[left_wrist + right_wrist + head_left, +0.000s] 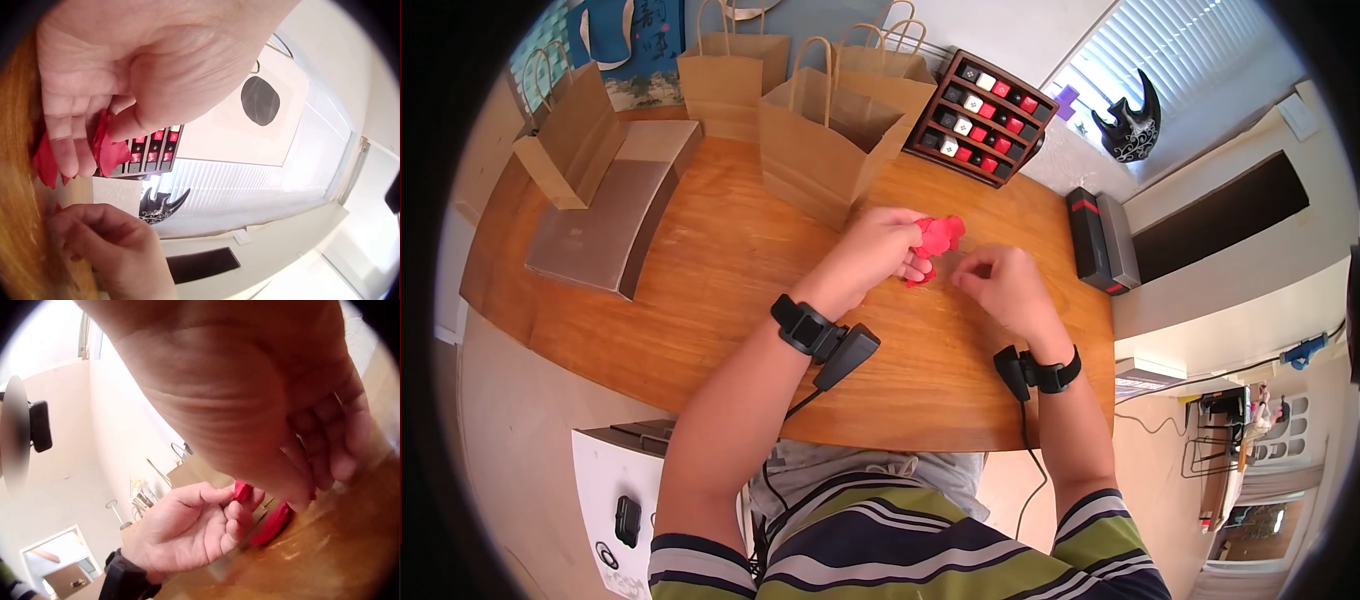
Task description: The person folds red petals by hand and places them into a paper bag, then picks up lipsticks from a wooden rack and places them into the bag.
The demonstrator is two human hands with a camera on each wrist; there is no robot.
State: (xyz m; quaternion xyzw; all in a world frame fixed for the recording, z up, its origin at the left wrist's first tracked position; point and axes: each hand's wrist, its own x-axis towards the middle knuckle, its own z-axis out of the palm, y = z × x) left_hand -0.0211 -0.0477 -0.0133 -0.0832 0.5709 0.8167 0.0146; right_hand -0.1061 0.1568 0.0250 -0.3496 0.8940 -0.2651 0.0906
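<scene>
My left hand (887, 245) is over the table and holds a bunch of thin red petal-like pieces (940, 235) between thumb and fingers. In the left wrist view, one red piece (112, 150) is pinched under the thumb and another (45, 164) shows past the fingers. Just to the right, my right hand (1005, 285) has its thumb and fingertips drawn together, with a small red bit (58, 207) showing at the tips. A gap separates both hands in the head view. In the right wrist view, a lower red piece (273, 526) lies between them.
Brown paper bags (815, 150) stand behind my left hand, beside a flat box (615, 215). A wooden rack (975, 118) of red, black and white cubes is at the back. Dark long boxes (1100, 240) lie along the right edge of the wooden table (730, 300).
</scene>
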